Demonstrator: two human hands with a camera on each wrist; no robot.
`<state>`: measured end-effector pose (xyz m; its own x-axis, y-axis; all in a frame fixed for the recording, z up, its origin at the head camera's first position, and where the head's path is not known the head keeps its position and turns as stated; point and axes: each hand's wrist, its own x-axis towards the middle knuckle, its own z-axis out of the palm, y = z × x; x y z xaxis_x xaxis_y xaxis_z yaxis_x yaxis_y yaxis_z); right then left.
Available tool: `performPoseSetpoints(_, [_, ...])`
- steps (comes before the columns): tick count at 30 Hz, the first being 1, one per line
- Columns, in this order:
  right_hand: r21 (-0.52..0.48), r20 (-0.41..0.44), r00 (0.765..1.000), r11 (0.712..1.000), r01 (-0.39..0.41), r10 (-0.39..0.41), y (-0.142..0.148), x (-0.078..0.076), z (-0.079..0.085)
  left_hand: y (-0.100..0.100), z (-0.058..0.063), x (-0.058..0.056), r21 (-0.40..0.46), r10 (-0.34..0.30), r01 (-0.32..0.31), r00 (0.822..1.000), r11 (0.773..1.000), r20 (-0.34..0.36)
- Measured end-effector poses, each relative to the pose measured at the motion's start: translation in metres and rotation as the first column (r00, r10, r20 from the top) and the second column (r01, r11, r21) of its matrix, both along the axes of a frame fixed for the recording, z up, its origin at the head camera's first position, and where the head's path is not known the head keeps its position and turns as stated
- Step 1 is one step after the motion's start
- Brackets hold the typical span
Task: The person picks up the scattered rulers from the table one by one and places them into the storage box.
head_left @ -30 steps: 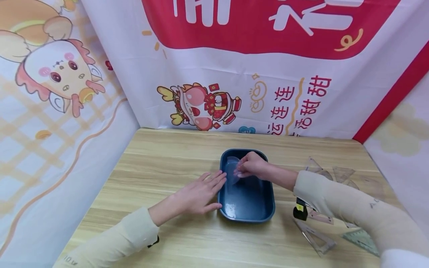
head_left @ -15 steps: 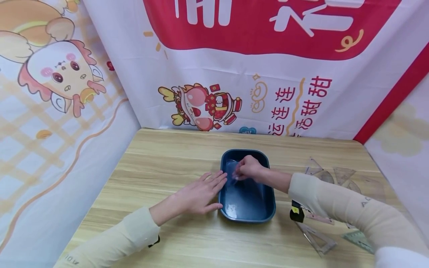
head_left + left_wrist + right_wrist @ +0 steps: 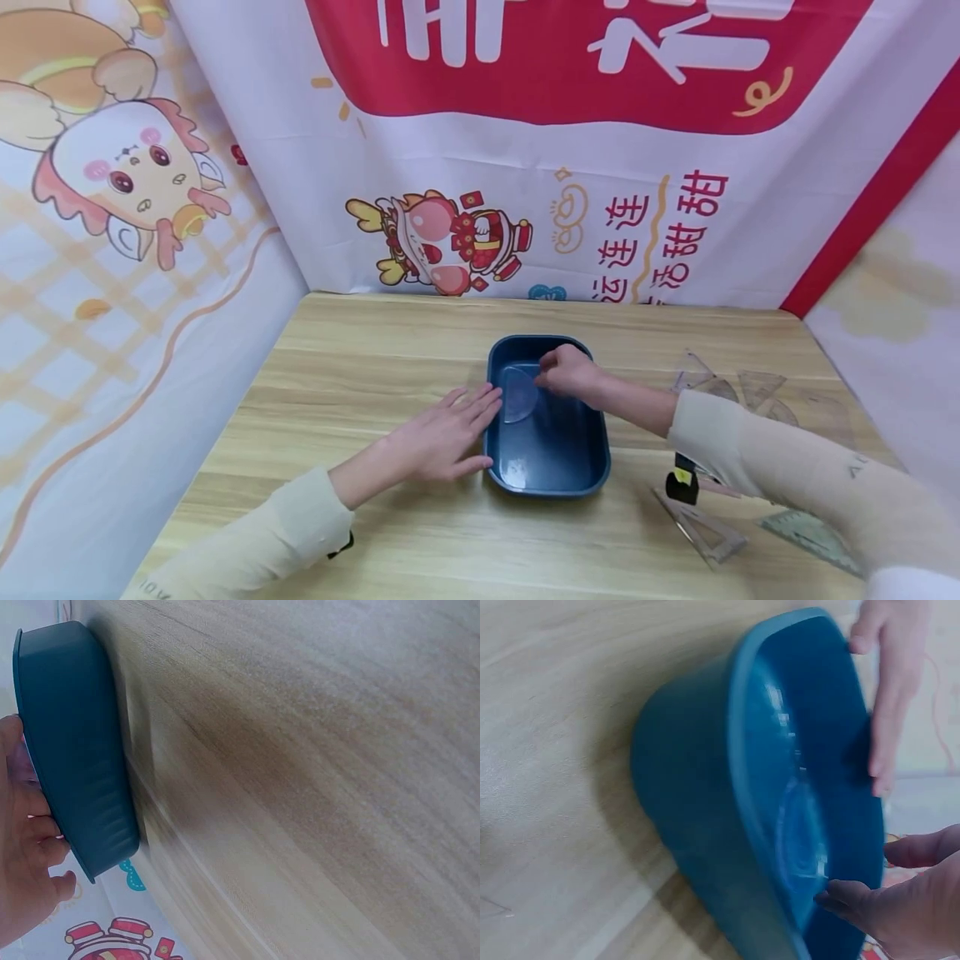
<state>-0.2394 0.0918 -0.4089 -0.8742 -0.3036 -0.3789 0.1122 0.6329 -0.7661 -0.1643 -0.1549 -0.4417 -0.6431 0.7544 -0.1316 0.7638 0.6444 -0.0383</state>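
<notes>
A dark blue rectangular tray (image 3: 551,454) stands on the wooden table. A clear semicircular protractor (image 3: 519,398) lies on the tray's bottom, toward its left side. My left hand (image 3: 442,437) has its fingers extended and touches the tray's left rim. Over the tray's far right part is my right hand (image 3: 572,372), its fingertips just right of the protractor. In the right wrist view the thumb and fingers of my right hand (image 3: 911,907) stand apart with nothing seen between them. The left wrist view shows the tray's outer wall (image 3: 71,735) beside my left fingers.
On the right of the table lie several clear set squares and protractors, including a triangle (image 3: 708,533) and a greenish one (image 3: 813,537). A black tape measure (image 3: 681,485) with a yellow mark sits near my right sleeve. A printed cloth (image 3: 450,150) hangs behind the table.
My right hand has let go of the protractor, which now lies flat in the tray. The right hand has drawn slightly away to the right. My left hand stays at the rim.
</notes>
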Motion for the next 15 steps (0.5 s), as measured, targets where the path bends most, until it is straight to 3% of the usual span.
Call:
performPoseSetpoints(9, [-0.172, 0.068, 0.998, 0.985, 0.017, -0.005, 0.031, 0.004, 0.032, 0.000, 0.000, 0.000, -0.004, 0.005, -0.005, 1.000, 1.000, 0.006])
performPoseSetpoints(15, [-0.234, 0.089, 0.996, 0.971, 0.044, -0.024, 0.055, 0.004, 0.046, 0.001, 0.001, 0.001, -0.007, -0.007, 0.007, 1.000, 1.000, -0.011])
